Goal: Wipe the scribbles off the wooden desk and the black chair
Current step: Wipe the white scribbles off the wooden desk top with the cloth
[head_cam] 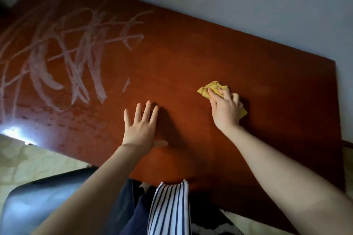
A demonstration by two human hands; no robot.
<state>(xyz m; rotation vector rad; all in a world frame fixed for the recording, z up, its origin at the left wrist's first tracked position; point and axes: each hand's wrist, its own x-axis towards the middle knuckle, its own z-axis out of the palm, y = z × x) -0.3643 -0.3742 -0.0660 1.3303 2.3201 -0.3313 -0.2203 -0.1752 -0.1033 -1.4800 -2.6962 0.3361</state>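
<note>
The tabletop (191, 53) was seen as plain wood across its right half, while the scribbles (66, 53) were spread thickly over its left half, well apart from the cloth (214, 88). A smear rather than a clean surface could be left if the crumpled cloth were dragged through so dense a patch in one pass (the pale marks look chalky, though that cannot be settled). The mottled strip near the front edge might also be missed. The chair (38, 196) was glimpsed at lower left, and whether marks were borne on it could not be told. The left hand (140, 128) was laid flat, its fingers (147, 110) spread wide, just right of the nearest stroke. The cloth was bunched under the right hand (225, 112) and gripped by its curled fingers (226, 94), with the scribbles far to their left.
</note>
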